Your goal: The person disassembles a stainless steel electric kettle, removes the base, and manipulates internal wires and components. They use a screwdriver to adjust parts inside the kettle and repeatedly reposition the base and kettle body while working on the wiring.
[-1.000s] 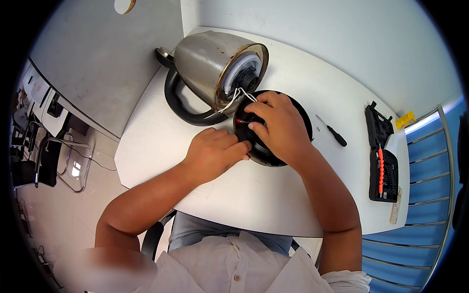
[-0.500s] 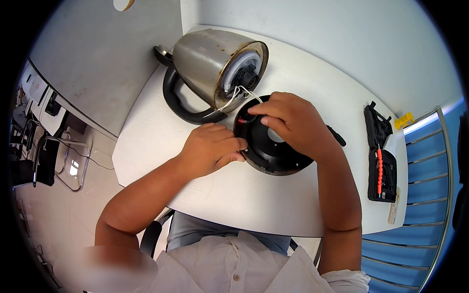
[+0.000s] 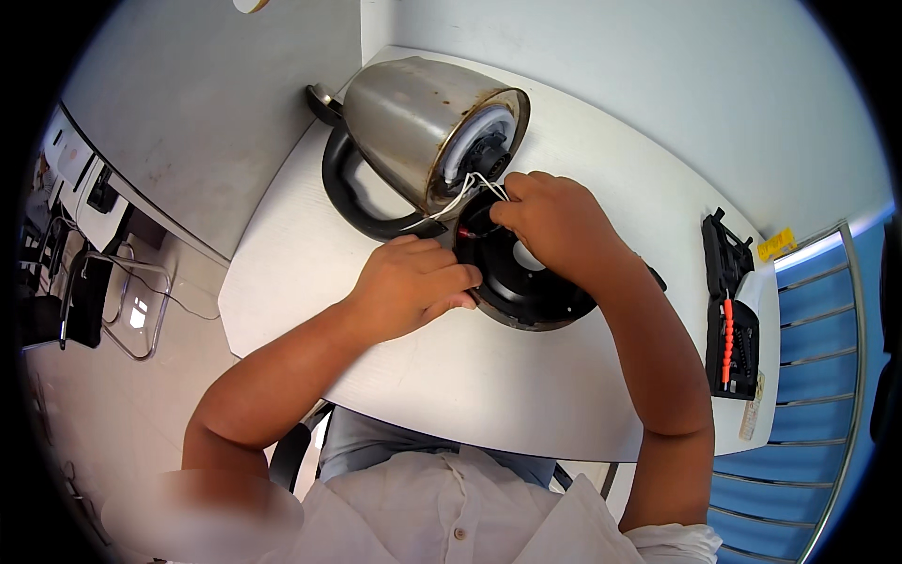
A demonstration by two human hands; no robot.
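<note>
A stainless steel electric kettle [image 3: 399, 117] lies on its side, its stained underside facing right and showing a pale ring and black round connector [image 3: 490, 155]. Its black handle [image 3: 340, 193] points toward me. Beside it rests a round black plastic kettle base [image 3: 526, 305] with a central hole and a small red part inside. My left hand [image 3: 409, 287] grips the near-left rim of this base between thumb and fingers. Over the base's far side, my right hand [image 3: 559, 226] is closed in a pinch on white wires [image 3: 474, 180] that run from the kettle. Its fingertips are partly hidden.
A black tool case [image 3: 738, 320] with a red flexible shaft [image 3: 727, 338] stands at the table's right edge, near a yellow packet [image 3: 776, 244]. A dark tool handle [image 3: 656, 275] shows behind my right forearm. Metal railings [image 3: 817, 404] stand beyond the table.
My right hand has moved from inside the base up to the white wires, its fingers now pinched there. My left hand still grips the rim.
</note>
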